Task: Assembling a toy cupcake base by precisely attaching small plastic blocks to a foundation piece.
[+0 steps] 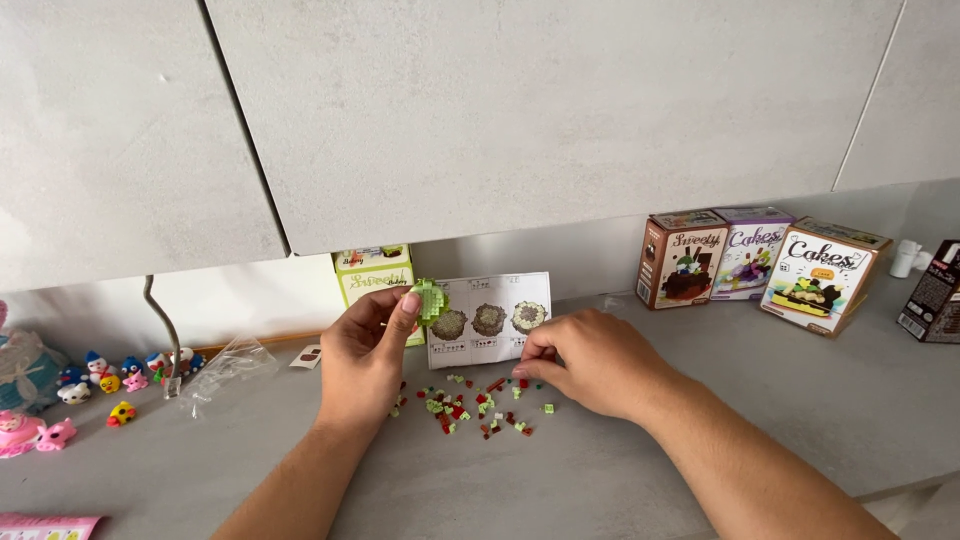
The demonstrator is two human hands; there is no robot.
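Holding the small green brick build [430,298] pinched above the desk [780,400] in the left hand [365,355] while the right hand [585,362] nips a piece from the loose bricks [475,405], a slipping pinch could scatter pieces.

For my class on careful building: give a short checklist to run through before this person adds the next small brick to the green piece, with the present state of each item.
1. Green piece held firmly in left hand: ok, pinched between thumb and fingers.
2. Right hand at the loose bricks: ok, fingertips down at the pile's edge.
3. Brick actually picked up: cannot tell, fingertips hide it.
4. Instruction sheet in view: ok, propped behind the pile, partly covered by the hands.
5. Bricks safely on the counter: ok, scattered away from its front edge.
6. Right brick colour chosen: cannot tell.
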